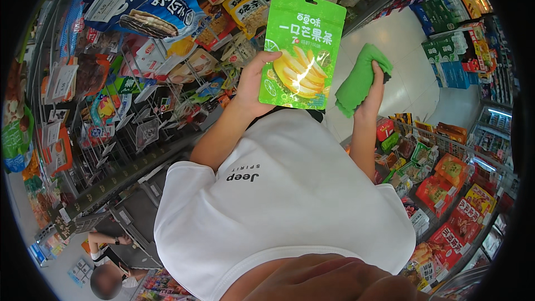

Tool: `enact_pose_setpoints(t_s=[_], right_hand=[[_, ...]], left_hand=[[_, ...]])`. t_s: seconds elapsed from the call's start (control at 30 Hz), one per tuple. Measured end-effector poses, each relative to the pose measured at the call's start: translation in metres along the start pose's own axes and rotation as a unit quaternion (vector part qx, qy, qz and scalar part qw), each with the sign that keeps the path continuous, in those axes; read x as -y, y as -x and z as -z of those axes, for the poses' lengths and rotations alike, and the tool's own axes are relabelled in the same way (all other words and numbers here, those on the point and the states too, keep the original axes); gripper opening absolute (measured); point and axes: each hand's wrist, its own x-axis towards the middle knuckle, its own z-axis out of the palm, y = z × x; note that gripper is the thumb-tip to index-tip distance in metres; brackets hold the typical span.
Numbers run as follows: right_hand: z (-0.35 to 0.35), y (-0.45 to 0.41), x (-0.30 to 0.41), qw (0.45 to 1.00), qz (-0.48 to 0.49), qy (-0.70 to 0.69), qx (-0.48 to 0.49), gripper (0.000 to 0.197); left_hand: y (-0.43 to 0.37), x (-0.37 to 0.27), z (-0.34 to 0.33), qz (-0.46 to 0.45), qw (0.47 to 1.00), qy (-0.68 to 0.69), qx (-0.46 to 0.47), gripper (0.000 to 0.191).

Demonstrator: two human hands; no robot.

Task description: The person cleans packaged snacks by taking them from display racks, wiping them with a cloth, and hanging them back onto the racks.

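Note:
My left hand (255, 85) grips a bright green snack pouch (303, 50) by its lower left edge, with the thumb on the front and the fingers hidden behind. The pouch stands nearly upright, its front towards me, printed with yellow mango strips and large writing. At its top is a hanging hole. To the right of it, my right hand (372, 90) is closed around a bunched green cloth (359, 77). The cloth is apart from the pouch, over the pale floor tiles. A small dark patch shows by the fingertips.
On the left, a rack of metal hooks (136, 62) carries hanging snack packets, among them a blue bag (154, 4) near the pouch. Low shelves of packaged food (434, 175) stand at my right. Beyond lies tiled floor (401, 50). Another person (110, 255) is at the lower left.

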Motion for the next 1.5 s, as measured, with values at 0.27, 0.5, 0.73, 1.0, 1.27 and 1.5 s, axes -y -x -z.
enact_pose_setpoints(t_s=[0.27, 0.5, 0.73, 1.0, 1.27, 1.5], right_hand=[[-0.042, 0.030, 0.047, 0.745, 0.505, 0.407, 0.157, 0.030], [-0.052, 0.047, 0.013, 0.694, 0.501, 0.471, 0.213, 0.047], [-0.056, 0.025, 0.027, 0.684, 0.521, 0.465, 0.209, 0.050], [-0.063, 0.056, 0.032, 0.644, 0.541, 0.461, 0.282, 0.054], [-0.066, 0.063, 0.036, 0.652, 0.552, 0.417, 0.310, 0.049], [-0.072, 0.081, 0.025, 0.628, 0.562, 0.419, 0.340, 0.049]], left_hand=[[-0.007, 0.013, 0.001, 0.046, 0.998, -0.037, 0.015, 0.051], [-0.009, 0.024, 0.012, 0.012, 0.996, -0.077, -0.031, 0.054], [-0.001, 0.024, 0.019, 0.014, 0.998, -0.047, 0.033, 0.056], [0.004, 0.010, 0.018, 0.046, 0.980, 0.120, 0.150, 0.071], [0.008, 0.017, 0.027, -0.003, 0.977, 0.107, 0.186, 0.062], [0.008, 0.026, 0.014, -0.076, 0.990, 0.062, 0.106, 0.071]])
